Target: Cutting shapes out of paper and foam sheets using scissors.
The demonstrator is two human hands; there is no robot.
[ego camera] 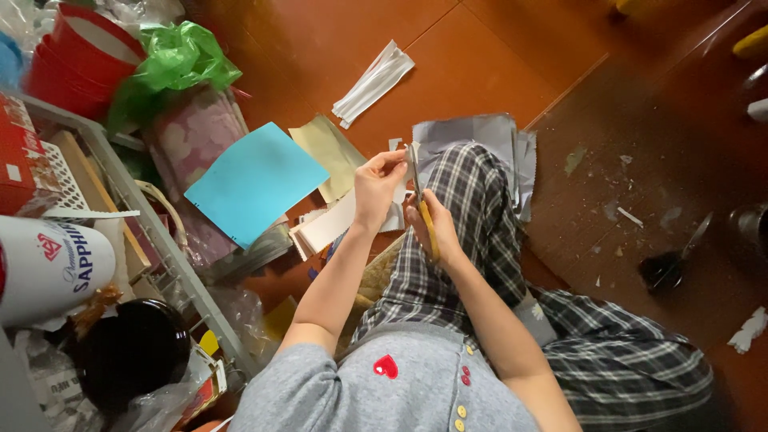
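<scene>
A white cylindrical container [48, 268] with a red-and-blue printed label lies on its side at the left edge. Above it sits a red box [16, 156]; below it, a crinkled clear wrapper [48, 384].

A blue sheet [254, 182] is lying left of centre on the orange floor [336, 40]. Red buckets [78, 58] and a green bag [174, 62] are sitting upper left. White strips [374, 82] are lying top centre; a black bowl [132, 352] is resting lower left.
</scene>
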